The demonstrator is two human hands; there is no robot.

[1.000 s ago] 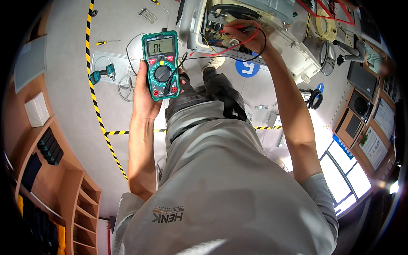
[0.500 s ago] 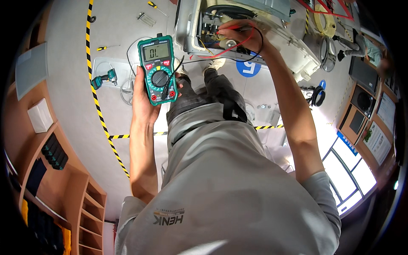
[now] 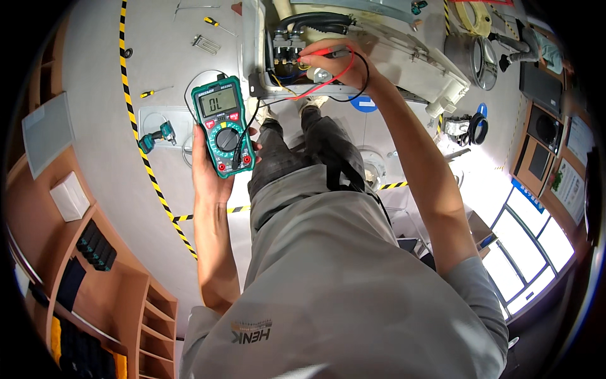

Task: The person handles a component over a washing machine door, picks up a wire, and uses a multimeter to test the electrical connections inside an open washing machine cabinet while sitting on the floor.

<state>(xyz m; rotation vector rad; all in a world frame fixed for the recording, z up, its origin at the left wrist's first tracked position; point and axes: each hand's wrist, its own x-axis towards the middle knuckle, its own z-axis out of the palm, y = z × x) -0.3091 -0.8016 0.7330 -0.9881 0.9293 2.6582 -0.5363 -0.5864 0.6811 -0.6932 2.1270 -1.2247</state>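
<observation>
My left hand [image 3: 211,180] is wrapped round a green digital multimeter [image 3: 226,139], with its lit screen facing up and its dial in the middle. From the meter, a black and a red lead run across to my right hand [image 3: 341,58]. That hand pinches a red test probe [image 3: 323,51], and a black probe lies along it within the same fingers. The fingertips are at a grey valve block [image 3: 288,50] with terminals inside an open white appliance housing [image 3: 250,38]. My fingers partly hide the probe tips, so contact cannot be made out.
Left on the floor lie a cordless drill [image 3: 156,137], two yellow screwdrivers [image 3: 211,21] and a heating element [image 3: 206,44]. A metal drum [image 3: 464,57] stands to the right, near another person's legs [image 3: 510,43]. Wooden shelving [image 3: 120,278] lines the left side.
The view has shifted a little, so floor items and housing sit differently in it. The multimeter has come slightly left and nearer. My right hand stays at the valve block with the probes.
</observation>
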